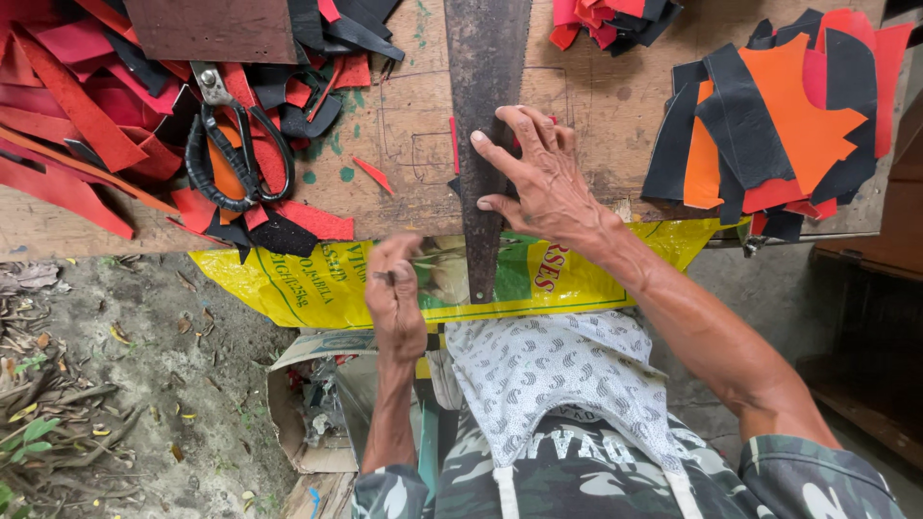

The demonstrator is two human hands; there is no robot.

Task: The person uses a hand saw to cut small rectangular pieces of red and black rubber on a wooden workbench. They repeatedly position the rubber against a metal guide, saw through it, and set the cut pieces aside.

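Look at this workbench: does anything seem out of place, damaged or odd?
Yes. The long metal straightedge under the right hand is rusty and overhangs the bench edge. Red and black scraps half-bury the scissors.

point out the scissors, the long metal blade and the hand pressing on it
scissors (236, 144): head view, on the black handle loops
long metal blade (486, 58): head view, on its wide rusty upper part
right hand (543, 178): head view, on the back of the hand, fingers spread flat on the blade
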